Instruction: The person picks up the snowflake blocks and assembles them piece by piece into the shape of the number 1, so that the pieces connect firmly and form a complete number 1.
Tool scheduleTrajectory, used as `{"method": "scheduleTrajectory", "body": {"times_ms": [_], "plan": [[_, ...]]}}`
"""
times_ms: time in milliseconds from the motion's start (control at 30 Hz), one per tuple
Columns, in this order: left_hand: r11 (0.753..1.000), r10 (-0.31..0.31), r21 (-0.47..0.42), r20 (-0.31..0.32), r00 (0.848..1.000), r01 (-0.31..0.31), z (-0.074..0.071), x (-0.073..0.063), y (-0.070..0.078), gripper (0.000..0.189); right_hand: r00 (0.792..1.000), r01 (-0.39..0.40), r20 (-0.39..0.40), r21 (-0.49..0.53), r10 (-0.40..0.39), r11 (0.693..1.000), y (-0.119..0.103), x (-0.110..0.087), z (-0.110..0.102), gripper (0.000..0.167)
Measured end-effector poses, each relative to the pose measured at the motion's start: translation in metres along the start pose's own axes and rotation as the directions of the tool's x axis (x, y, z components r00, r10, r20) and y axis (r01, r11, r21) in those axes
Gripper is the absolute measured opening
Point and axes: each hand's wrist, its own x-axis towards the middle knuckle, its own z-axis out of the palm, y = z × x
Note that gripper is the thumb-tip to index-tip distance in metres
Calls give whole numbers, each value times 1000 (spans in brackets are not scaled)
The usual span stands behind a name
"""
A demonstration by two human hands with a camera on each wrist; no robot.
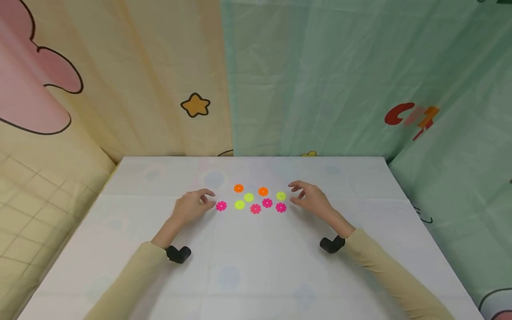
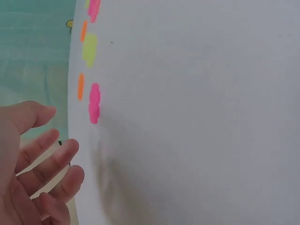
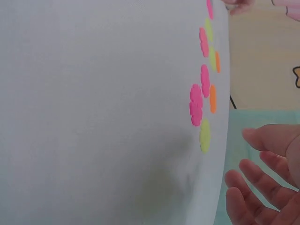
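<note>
Left hand (image 1: 190, 207): fingers loosely bent, thumb apart, empty — left of the right-hand orange disc (image 1: 262, 191), beside a pink disc (image 1: 221, 206).
Right hand (image 1: 314, 199): likewise empty, right of that orange disc, near a yellow disc (image 1: 281, 196).
Scalloped discs (image 1: 267, 203): nine, flat around that orange one, presumably for two-handed reach.
Hard to read: wrist views foreshorten discs — fingertip height over the counter (image 1: 256, 275) uncertain.

The discs (image 1: 267, 203) are pink, orange and lime; white tabletop (image 1: 264, 253) seemingly blue-spotted.
</note>
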Motion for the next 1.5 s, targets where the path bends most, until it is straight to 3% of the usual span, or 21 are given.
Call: {"method": "scheduleTrajectory", "body": {"times_ms": [167, 367, 567, 733, 900, 1500], "plan": [[989, -46, -142, -4, 999, 45, 2, 9, 1, 34, 998, -44, 45, 58, 41, 997, -4, 4, 6, 40], [979, -83, -181, 46, 995, 90, 10, 13, 3, 35, 990, -121, 99, 186, 104, 975, -5, 8, 11, 36], [973, -89, -210, 41, 995, 96, 10, 14, 0, 41, 981, -172, 129, 239, 145, 956, -2, 13, 18, 34], [973, -74, -214, 68, 995, 87, 13, 16, -6, 42, 963, -234, 184, 224, 195, 946, 0, 14, 22, 38], [977, -69, -197, 87, 994, 85, 15, 17, -3, 46, 961, -234, 196, 197, 195, 952, -2, 13, 23, 41], [992, -117, -34, 24, 993, 118, 21, 16, 13, 27, 958, -221, 205, 71, 202, 973, -4, 12, 31, 34]]}}
